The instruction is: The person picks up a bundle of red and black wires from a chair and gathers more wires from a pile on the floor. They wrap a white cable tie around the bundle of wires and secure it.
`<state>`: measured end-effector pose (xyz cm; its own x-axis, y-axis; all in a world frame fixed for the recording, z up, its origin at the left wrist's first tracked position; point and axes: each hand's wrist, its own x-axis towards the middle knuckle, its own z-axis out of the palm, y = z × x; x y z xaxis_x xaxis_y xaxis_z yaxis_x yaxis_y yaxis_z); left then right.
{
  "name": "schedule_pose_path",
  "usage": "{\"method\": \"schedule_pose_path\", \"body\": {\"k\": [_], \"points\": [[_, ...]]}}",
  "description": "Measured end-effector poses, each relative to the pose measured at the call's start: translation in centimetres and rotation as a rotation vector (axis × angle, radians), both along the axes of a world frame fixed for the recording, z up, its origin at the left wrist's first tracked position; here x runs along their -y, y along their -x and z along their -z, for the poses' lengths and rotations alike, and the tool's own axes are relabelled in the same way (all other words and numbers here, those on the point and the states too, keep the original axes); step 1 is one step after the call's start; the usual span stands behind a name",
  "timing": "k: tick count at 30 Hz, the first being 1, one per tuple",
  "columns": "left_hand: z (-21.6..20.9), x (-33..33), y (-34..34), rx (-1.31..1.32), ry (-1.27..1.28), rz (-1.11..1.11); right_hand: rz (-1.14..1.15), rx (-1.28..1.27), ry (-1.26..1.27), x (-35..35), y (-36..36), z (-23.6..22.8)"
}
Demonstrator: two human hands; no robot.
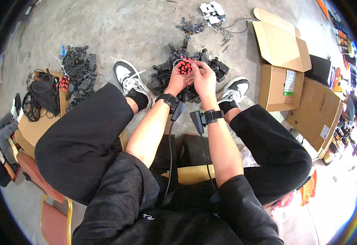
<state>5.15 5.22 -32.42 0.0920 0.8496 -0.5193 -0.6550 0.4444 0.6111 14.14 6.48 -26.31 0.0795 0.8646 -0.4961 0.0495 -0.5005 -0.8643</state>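
My left hand (177, 84) is closed around a bundle of black rods with red tips (184, 67), the tips facing up. A thin white cable tie (174, 65) forms a loose loop around the bundle. My right hand (204, 77) pinches at the right side of the loop, its fingertips close against the red tips. Beneath both hands spreads a pile of black plastic parts (160, 78) on the concrete floor, between my shoes. Part of the pile is hidden by my hands and wrists. A black device with a cable is strapped to each wrist.
On the left, another red-tipped bundle (64, 83) with a white tie lies by more black parts (80, 67) and a cardboard box (37, 124). An opened carton (266, 87) stands right. Metal pieces (213, 13) and small hardware (190, 26) lie ahead.
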Motion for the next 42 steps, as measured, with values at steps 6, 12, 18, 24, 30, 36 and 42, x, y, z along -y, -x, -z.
{"method": "schedule_pose_path", "body": {"k": [6, 12, 18, 24, 30, 36, 42], "points": [[-0.2, 0.0, 0.0, -0.417, -0.198, 0.091, -0.119, 0.429, -0.201, -0.4, 0.0, -0.6], [0.2, 0.1, 0.4, -0.577, -0.316, 0.129, -0.201, 0.749, -0.466, -0.6, 0.5, -0.6], [-0.5, 0.1, -0.2, -0.425, -0.268, 0.110, -0.217, 0.632, -0.287, -2.6, 0.2, -0.3], [-0.7, 0.3, 0.2, -0.543, -0.315, 0.174, -0.214, 0.609, -0.104, -3.1, -0.4, -1.0], [-0.5, 0.3, 0.4, -0.512, -0.197, 0.144, -0.091, 0.238, 0.185, -2.3, -2.0, 1.1], [-0.1, 0.5, 0.5, -0.465, -0.099, 0.135, -0.014, 0.023, 0.182, -0.9, -2.4, 2.4], [-0.2, 0.2, 0.4, -0.485, -0.211, 0.195, 0.141, -0.086, 0.223, -1.7, -1.6, 0.7]]}}
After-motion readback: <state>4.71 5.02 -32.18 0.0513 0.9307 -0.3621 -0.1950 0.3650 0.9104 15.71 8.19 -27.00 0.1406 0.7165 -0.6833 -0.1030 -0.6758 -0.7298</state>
